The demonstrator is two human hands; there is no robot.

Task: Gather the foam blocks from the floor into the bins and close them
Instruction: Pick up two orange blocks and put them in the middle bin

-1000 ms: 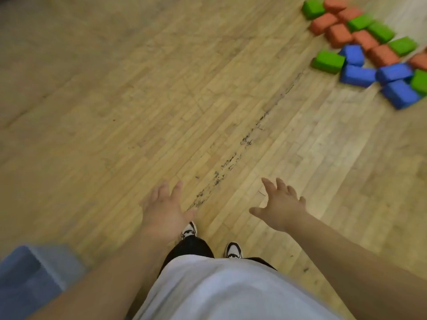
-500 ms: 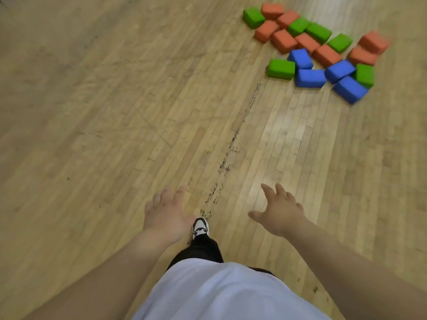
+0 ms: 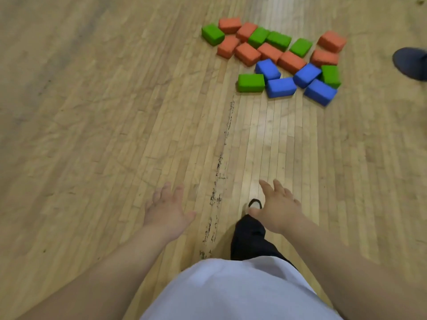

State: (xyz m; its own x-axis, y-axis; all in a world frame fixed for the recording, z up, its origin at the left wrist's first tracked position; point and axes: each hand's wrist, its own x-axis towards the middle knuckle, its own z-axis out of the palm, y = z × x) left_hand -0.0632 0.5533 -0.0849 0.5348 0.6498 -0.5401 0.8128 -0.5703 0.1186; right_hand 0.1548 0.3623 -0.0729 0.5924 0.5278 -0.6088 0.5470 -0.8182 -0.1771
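Several foam blocks lie in a loose cluster on the wooden floor ahead and to the right: orange blocks (image 3: 247, 54), green blocks (image 3: 251, 82) and blue blocks (image 3: 281, 87). My left hand (image 3: 166, 211) and my right hand (image 3: 276, 207) reach forward low in the view, fingers spread, holding nothing. Both hands are well short of the cluster. No bin is in view.
A dark scuff line (image 3: 219, 172) runs along the wooden floor (image 3: 92, 112) between my hands toward the blocks. My own foot in a black-and-white shoe (image 3: 253, 203) steps forward under my right hand. A dark shoe of another person (image 3: 412, 63) shows at the right edge.
The block cluster has shifted from the upper right toward the middle and come closer as I walk. The blue-grey thing at the lower left has left the view. My hands stay spread and hold nothing.
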